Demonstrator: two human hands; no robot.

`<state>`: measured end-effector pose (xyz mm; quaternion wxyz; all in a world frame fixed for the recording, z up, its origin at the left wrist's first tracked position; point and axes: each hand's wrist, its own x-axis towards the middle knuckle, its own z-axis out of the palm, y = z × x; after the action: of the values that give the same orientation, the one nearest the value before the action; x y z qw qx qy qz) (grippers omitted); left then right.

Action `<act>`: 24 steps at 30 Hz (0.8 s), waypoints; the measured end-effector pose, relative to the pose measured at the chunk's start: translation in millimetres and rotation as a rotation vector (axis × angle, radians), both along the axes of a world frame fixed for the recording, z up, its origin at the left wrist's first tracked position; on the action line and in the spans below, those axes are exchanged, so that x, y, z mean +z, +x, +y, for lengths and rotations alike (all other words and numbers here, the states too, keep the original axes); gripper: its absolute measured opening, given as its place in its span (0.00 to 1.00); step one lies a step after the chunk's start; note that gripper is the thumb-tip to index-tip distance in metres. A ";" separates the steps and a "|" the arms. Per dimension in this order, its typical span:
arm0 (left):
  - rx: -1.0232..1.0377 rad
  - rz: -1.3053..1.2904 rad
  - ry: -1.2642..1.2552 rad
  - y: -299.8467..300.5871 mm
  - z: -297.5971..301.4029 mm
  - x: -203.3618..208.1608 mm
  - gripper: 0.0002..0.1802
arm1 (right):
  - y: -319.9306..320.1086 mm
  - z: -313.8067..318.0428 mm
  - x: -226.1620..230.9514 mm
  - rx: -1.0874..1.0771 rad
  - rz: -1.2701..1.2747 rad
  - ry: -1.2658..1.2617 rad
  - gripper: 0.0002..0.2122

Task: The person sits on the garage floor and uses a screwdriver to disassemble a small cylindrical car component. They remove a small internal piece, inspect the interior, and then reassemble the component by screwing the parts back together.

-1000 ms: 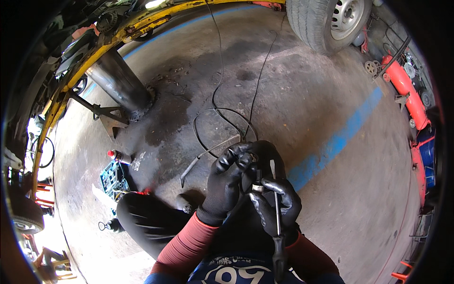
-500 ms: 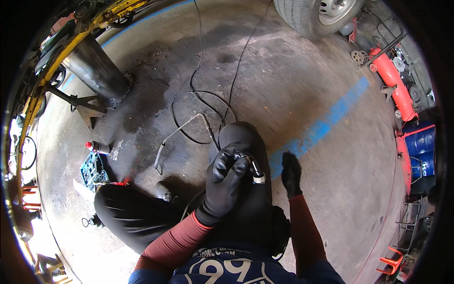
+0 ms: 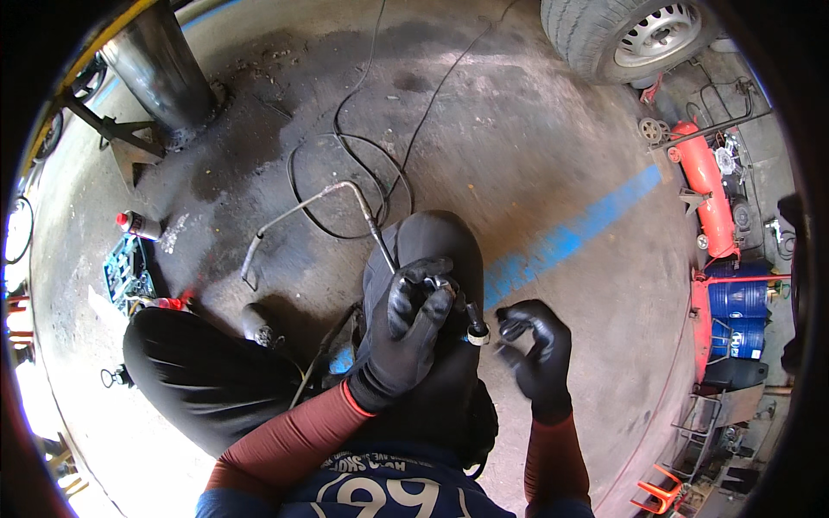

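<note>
The black-gloved left hand (image 3: 413,315) is closed around the bent grey metal tube (image 3: 321,195) above the black-trousered knee (image 3: 436,237) — presumably to steady it — so that the dark cylindrical fitting with a pale collar (image 3: 475,322) points toward the other side. From here the black-gloved right hand (image 3: 542,350) looks empty, fingers curled and parted just beside the collar, apparently for ready access. Compared with half a second ago, it has turned inward and bent its fingers, while the left grip stays closed.
</note>
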<state>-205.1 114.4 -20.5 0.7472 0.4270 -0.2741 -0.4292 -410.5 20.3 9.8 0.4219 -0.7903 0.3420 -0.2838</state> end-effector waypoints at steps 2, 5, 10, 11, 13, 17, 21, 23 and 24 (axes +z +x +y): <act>-0.037 0.105 -0.045 -0.5 -0.3 -0.9 0.19 | 31.8 18.9 41.4 0.068 0.195 -0.128 0.10; -0.033 0.186 -0.059 -0.4 0.1 -1.1 0.17 | 69.7 23.0 67.4 0.034 0.327 -0.111 0.10; 0.003 0.154 -0.050 2.5 -0.5 -1.7 0.14 | 97.3 6.8 90.7 0.126 0.575 -0.272 0.12; 0.011 0.134 -0.048 3.8 -1.3 -2.0 0.13 | 99.0 4.1 94.3 0.169 0.659 -0.354 0.12; -0.005 0.167 -0.057 4.3 -0.9 -1.6 0.12 | 99.5 0.9 97.7 0.214 0.654 -0.288 0.12; -0.042 0.176 -0.074 5.9 0.7 -1.6 0.11 | 91.4 -5.0 91.3 0.229 0.496 -0.123 0.11; -0.093 0.168 -0.070 3.6 5.8 -1.9 0.12 | 72.0 4.2 77.5 0.107 0.383 0.113 0.13; -0.053 0.101 -0.065 1.2 7.5 -3.4 0.13 | 62.0 16.7 69.9 0.069 0.280 0.230 0.14; -0.036 0.055 -0.054 -0.6 9.8 -4.2 0.14 | 57.6 23.1 65.5 0.066 0.255 0.179 0.14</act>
<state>-205.7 124.2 -24.7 0.7578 0.3898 -0.2725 -0.4467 -352.8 43.4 75.2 0.4528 -0.7899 0.3906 -0.1358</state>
